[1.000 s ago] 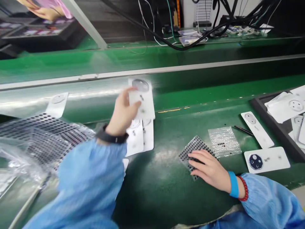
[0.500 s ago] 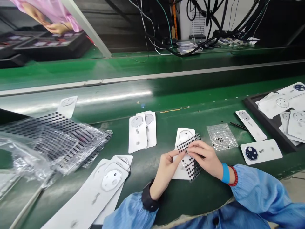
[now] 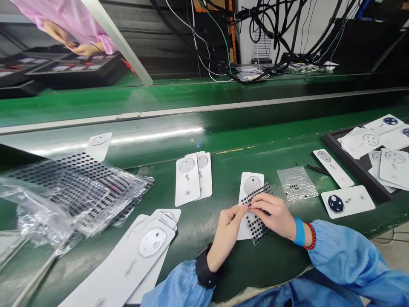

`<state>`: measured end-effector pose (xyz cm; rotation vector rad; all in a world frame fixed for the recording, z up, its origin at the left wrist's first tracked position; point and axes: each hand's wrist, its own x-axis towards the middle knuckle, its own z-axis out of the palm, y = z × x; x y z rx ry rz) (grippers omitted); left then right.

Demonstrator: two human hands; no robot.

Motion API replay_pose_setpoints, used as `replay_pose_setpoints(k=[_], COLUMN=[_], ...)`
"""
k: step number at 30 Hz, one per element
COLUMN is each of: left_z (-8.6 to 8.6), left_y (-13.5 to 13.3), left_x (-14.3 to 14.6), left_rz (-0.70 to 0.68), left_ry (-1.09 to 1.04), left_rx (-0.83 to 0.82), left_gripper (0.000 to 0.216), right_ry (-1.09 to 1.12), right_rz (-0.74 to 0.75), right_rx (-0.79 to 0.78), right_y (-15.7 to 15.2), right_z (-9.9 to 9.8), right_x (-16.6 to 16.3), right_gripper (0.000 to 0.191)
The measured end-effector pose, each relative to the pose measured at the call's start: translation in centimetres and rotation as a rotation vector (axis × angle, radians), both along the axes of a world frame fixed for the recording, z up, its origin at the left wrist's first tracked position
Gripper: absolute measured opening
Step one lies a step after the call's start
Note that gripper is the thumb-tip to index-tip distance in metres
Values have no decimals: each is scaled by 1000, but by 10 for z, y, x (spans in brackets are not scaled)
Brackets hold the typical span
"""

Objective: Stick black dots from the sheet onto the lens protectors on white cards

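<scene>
Here, the left hand (image 3: 225, 231) meets the right hand (image 3: 275, 216) over a dotted sheet (image 3: 258, 229).
Both pinch at it, whether by a dot or the backing too small to tell; it lies across a white panel (image 3: 244, 230) on the bench (image 3: 198, 251), probably keeping dots within easy reach.

A long green bench (image 3: 198, 224), matching white panels (image 3: 187, 187), bundled cables (image 3: 277, 26) and a pink-clad co-worker (image 3: 68, 23) mark a factory workshop.
</scene>
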<state>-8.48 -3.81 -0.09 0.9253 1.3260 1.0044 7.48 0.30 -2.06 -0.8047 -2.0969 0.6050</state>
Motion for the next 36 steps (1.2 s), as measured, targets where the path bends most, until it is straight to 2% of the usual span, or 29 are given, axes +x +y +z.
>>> replay_pose_setpoints(k=[5, 8, 12, 13, 14, 16, 17, 20, 22, 24, 27, 31, 36], left_z=[-3, 1, 13, 15, 18, 20, 20, 17, 14, 11, 8, 10, 10], left_y=[0, 5, 15, 16, 16, 13, 10, -3, -12, -19, -22, -22, -25], left_x=[1, -12, -39, -42, -43, -38, -33, -13, -4, 1, 2, 4, 9], left_rz=[-15, -11, 233, 277, 285, 206, 142, -59, -127, -117, -80, -57, -57], left_ry=[20, 85, 387, 399, 360, 194, 124, 3, -58, -95, -83, 0, 59], left_rx=[-21, -45, 45, 76, 95, 106, 108, 94, 61, 37, 40, 111, 225], left_gripper=[46, 50, 41, 49, 66, 92, 94, 65, 49, 42, 44, 49, 43], right_ry=[-80, -103, -98, -85, -57, 39, 92, 163, 128, 93, 62, 50, 34], right_rz=[22, 62, 115, 115, 100, 32, -14, -116, -114, -90, -71, -71, -98], right_rx=[64, -41, -131, -140, -155, -178, -178, -124, -81, -45, 20, 96, 209], right_y=[-3, -1, 4, 6, 7, 8, 9, 7, 5, 2, -2, -4, -3], right_z=[-6, -8, -5, -2, 3, 14, 19, 30, 32, 31, 30, 33, 31], right_x=[1, 4, 9, 10, 11, 13, 14, 13, 10, 9, 8, 8, 10], right_gripper=[18, 18, 18, 18, 18, 15, 13, 9, 10, 12, 14, 16, 17])
